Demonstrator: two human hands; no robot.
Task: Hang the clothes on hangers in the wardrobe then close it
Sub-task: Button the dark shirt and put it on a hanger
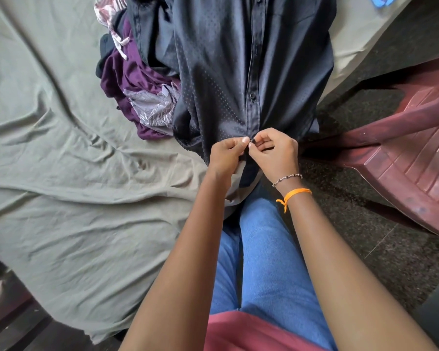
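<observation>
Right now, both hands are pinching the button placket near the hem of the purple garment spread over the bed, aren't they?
Not quite: the head view shows the left hand and right hand pinching the placket near the hem of the dark dotted shirt, not the purple garment, which lies bunched beside it on the bed.

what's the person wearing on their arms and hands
Both forearms are bare, with no sleeves in view. The right wrist carries a thin beaded bracelet and, just behind it, an orange thread band with a knotted tail. The left hand and wrist wear nothing visible.
</observation>
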